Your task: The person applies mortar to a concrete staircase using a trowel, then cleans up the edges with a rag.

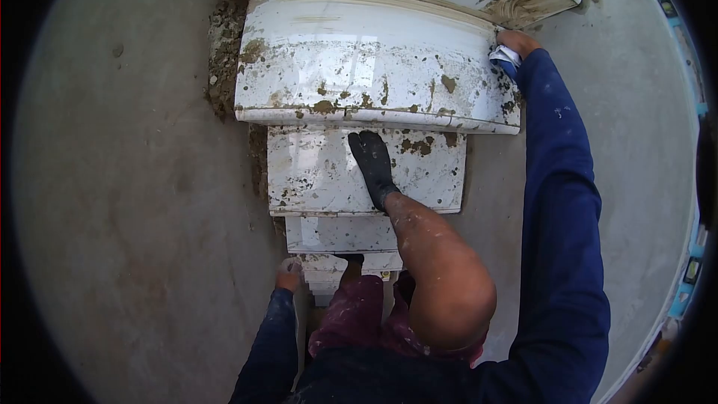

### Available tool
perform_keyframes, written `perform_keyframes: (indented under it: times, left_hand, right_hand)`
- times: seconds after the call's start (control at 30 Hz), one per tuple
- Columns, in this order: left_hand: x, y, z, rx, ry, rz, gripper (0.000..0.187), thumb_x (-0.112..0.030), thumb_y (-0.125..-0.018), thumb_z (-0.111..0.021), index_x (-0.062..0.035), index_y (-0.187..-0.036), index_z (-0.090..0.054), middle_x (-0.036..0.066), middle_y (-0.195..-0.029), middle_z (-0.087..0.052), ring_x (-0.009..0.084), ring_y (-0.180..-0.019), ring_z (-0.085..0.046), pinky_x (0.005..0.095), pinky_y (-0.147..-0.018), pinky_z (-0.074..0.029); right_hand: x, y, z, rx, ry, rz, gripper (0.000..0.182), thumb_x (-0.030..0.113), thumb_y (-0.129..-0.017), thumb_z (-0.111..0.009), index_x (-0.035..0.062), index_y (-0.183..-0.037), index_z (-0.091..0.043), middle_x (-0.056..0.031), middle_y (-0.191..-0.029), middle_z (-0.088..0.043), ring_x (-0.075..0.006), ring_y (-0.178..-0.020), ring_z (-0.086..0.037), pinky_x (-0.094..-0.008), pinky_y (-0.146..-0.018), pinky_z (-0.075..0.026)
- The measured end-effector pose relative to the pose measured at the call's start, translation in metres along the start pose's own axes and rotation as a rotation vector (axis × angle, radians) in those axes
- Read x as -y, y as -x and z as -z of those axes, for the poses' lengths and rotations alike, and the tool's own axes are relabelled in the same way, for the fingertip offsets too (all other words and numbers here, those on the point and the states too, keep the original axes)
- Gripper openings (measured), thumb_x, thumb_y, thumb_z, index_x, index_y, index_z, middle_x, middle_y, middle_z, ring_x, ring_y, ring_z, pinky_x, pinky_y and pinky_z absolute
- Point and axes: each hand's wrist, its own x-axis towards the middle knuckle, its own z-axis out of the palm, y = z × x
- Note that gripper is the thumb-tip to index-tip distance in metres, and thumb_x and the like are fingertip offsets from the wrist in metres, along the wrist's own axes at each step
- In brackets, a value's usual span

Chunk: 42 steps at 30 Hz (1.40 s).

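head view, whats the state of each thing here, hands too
right hand: closed on a white cloth, at the top step's right edge
left hand: resting on the lowest step's edge
top step: white, glossy, mud-spattered
middle step: mud-spotted, black-socked foot on it

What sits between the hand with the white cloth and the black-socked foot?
In the head view, only the mud-spattered white step lies between the right hand with its cloth and the foot.

Bare concrete floor (pixel 134 202) lies open on both sides of the white stepped ledges (pixel 359 67), while the raised knee (pixel 449 292) and sock foot (pixel 372 161) block the middle.
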Motion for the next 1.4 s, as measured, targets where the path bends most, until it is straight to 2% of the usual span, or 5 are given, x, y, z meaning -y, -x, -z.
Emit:
perform_keyframes:
  times: [0.17, 0.33, 1.03, 1.2, 1.4]
  left_hand:
    - [-0.018, -0.004, -0.003, 0.006, 0.118, 0.145, 0.019, -0.018, -0.093, -0.054, -0.0048, -0.103, -0.063, 0.006, -0.085, -0.067, 0.0149, -0.069, -0.066, 0.0273, -0.059, -0.052]
    - [0.009, -0.021, -0.019, 0.037, 0.137, 0.224, 0.021, -0.024, -0.095, -0.055, -0.0075, -0.106, -0.061, 0.005, -0.083, -0.065, 0.0138, -0.068, -0.065, 0.0275, -0.054, -0.049]
    - [0.022, -0.018, -0.023, 0.033, 0.232, 0.249, 0.023, -0.027, -0.095, -0.057, -0.0084, -0.108, -0.063, 0.005, -0.086, -0.065, 0.0142, -0.072, -0.066, 0.0269, -0.053, -0.048]
    - [0.009, -0.006, -0.017, 0.049, 0.129, 0.214, 0.024, -0.028, -0.096, -0.056, -0.0093, -0.109, -0.063, 0.005, -0.087, -0.066, 0.014, -0.076, -0.067, 0.0267, -0.054, -0.048]
    - [-0.008, 0.005, 0.003, -0.06, 0.202, 0.204, 0.026, -0.028, -0.096, -0.057, -0.0076, -0.111, -0.063, 0.004, -0.085, -0.066, 0.0135, -0.075, -0.067, 0.026, -0.054, -0.048]
  right_hand:
    - [0.045, 0.063, 0.008, -0.004, -1.268, -0.211, 0.036, 0.022, -0.091, -0.038, 0.0021, -0.085, -0.067, -0.0125, -0.075, -0.068, -0.0218, -0.058, -0.064, -0.0348, -0.056, -0.054]
    - [0.006, 0.051, -0.004, 0.092, -1.439, -0.23, 0.025, 0.019, -0.091, -0.048, 0.001, -0.088, -0.065, -0.0117, -0.075, -0.068, -0.0214, -0.059, -0.065, -0.0352, -0.055, -0.056]
    - [0.089, 0.024, -0.024, 0.136, -1.002, -0.072, 0.021, 0.021, -0.087, -0.057, 0.0016, -0.092, -0.064, -0.0077, -0.076, -0.067, -0.0152, -0.056, -0.061, -0.0293, -0.053, -0.05]
    - [0.185, 0.108, -0.009, -0.175, -0.533, 0.167, 0.078, 0.022, -0.081, -0.066, -0.0049, -0.145, -0.03, -0.0201, -0.112, -0.064, -0.0176, -0.081, -0.063, -0.0293, -0.073, -0.05]
    - [0.028, 0.067, 0.0, -0.744, 0.074, -0.063, 0.037, 0.024, -0.078, -0.064, -0.0035, -0.103, -0.065, -0.0263, -0.095, -0.068, -0.0406, -0.091, -0.065, -0.0459, -0.084, -0.05]
